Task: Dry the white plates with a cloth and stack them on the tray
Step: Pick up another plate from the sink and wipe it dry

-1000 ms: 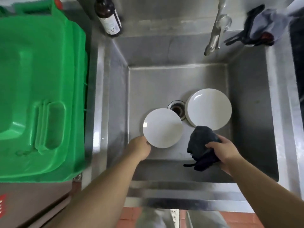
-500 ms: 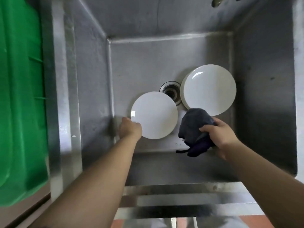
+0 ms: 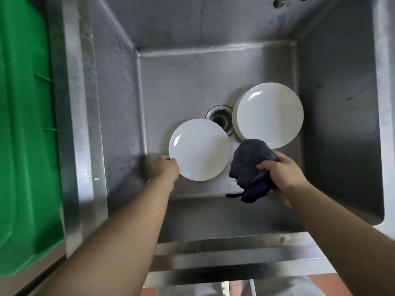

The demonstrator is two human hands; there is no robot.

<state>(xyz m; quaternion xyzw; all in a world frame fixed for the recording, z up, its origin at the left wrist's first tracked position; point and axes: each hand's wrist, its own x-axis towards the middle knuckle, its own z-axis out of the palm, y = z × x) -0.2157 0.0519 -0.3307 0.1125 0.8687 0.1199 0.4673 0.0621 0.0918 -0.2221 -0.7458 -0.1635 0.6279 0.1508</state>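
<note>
My left hand [image 3: 167, 170] grips a white plate [image 3: 199, 149] by its lower left rim, holding it over the bottom of a steel sink [image 3: 119, 99]. A bunched dark cloth [image 3: 250, 165] sits in the grip of my right hand [image 3: 282, 176], just right of that plate and apart from it. Behind the cloth, a stack of white plates [image 3: 270, 114] rests on the sink floor at the right. The cloth hides the stack's near edge. No tray is in view.
The drain [image 3: 220, 118] lies between the held plate and the stack. A big green plastic bin [image 3: 25, 129] stands left of the sink. The tap's tip [image 3: 280, 2] shows at the top right edge. The sink's front rim [image 3: 235, 246] runs below my arms.
The camera has dropped closer to the sink, so the bottle and tap slid out of view. Both hands keep their holds; the plate and cloth stay close together.
</note>
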